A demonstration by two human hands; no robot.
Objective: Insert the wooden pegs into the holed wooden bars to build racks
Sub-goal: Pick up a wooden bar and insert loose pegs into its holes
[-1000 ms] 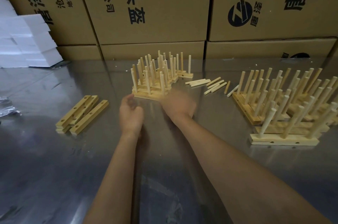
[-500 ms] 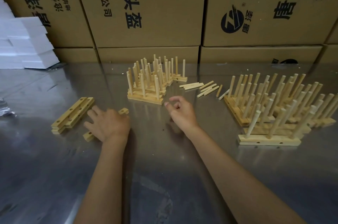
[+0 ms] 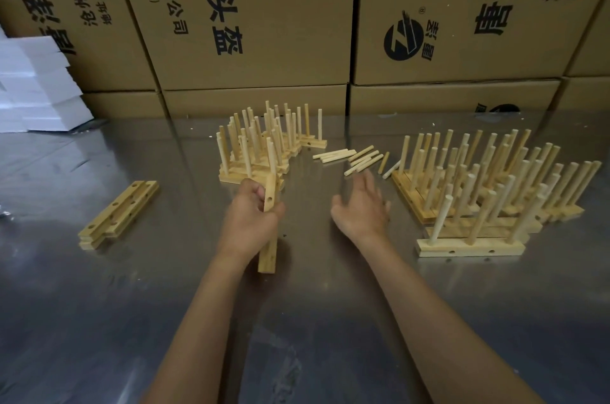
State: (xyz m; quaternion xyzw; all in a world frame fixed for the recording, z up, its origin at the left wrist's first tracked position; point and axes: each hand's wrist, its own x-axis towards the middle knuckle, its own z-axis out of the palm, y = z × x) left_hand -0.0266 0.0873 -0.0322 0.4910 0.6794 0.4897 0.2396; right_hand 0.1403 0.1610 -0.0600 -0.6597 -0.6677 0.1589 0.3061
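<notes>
The left hand (image 3: 251,220) gripped a holed bar (image 3: 269,225), fingers and thumb curled round its middle. The bar stood nearly upright, tilted a little, with its lower end close to the metal table (image 3: 165,321); whether that end touched the surface could not be told. One hole showed on the bar's face just above the fingers. The bar's upper end overlapped the near edge of the middle racks (image 3: 264,146), a cluster of bars with pegs standing upright in them.

The right hand (image 3: 361,210) held nothing. Its fingers were spread and nearly straight, slightly blurred, above the table and pointing toward the loose pegs (image 3: 355,157). Those pegs lay flat in a small scatter between the middle racks and the right racks (image 3: 488,185), well beyond the fingertips.

The right racks formed a larger group, with their pegs leaning outward in the wide-angle view. The nearest one (image 3: 470,247) stood alone at the front, with three pegs and two side holes visible.

To the left, well apart from both hands, a short stack of spare bars (image 3: 117,215) lay flat on the table, with holes facing up.

Cardboard boxes (image 3: 251,14) with printed characters lined the back, and white foam blocks (image 3: 36,90) sat at the far left.
</notes>
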